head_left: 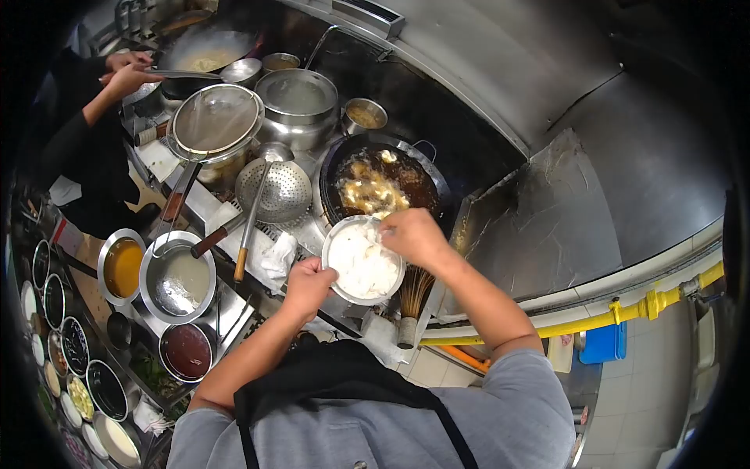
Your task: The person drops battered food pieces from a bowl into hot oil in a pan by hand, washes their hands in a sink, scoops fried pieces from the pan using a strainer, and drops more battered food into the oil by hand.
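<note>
Over the tabletop's (312, 234) near edge, the left hand (307, 289) grips a round silver-metal bowl (366, 301); the right hand (414, 237) curls at its rim, hold unclear. Loading the round black wok (332, 184) seems underway; release calls for care.

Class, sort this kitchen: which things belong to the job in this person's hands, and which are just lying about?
Seems part of the job:
- bowl, held in the left hand
- white food inside, beside the right hand
- wok, with pale pieces cooking

Apparently just lying about:
- brush
- white cloth
- blue tray
</note>
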`<action>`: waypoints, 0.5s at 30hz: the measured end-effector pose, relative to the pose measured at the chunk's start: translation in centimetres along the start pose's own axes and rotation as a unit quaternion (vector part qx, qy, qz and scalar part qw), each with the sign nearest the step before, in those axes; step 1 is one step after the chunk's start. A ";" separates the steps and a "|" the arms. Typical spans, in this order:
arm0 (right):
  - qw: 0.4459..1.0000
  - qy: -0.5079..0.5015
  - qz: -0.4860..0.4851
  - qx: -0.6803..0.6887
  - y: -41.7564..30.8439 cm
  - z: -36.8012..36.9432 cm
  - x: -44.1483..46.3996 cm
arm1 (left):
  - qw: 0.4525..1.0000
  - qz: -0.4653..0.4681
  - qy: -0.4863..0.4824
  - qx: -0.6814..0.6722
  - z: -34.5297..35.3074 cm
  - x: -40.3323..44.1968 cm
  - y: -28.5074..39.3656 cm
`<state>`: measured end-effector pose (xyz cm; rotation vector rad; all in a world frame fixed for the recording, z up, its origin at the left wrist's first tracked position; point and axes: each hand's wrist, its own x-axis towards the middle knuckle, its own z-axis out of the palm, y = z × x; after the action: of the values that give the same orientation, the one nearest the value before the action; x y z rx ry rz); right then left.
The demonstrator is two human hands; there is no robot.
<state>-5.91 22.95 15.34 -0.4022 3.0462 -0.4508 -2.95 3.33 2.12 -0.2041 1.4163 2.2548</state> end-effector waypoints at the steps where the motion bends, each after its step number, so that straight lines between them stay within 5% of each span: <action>1: 0.999 0.005 0.031 0.033 0.1 -1.2 -0.1 | 1.000 -0.001 -0.001 0.000 0.0 -0.1 0.1; 3: 0.997 -0.044 0.066 0.018 0.5 -1.4 -0.1 | 1.000 -0.003 -0.004 0.011 0.1 -0.3 0.4; 10: 0.997 -0.033 -0.065 -0.012 0.7 2.9 -0.6 | 0.998 0.015 -0.032 0.053 0.1 0.7 -0.9; 15: 0.994 -0.008 0.054 0.090 1.6 -1.4 -1.1 | 0.999 -0.006 -0.009 0.051 0.5 0.8 -0.7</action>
<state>-5.32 25.09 16.20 -0.2300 2.9590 -0.7046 -3.27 4.21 1.49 -0.1599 1.5118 2.1627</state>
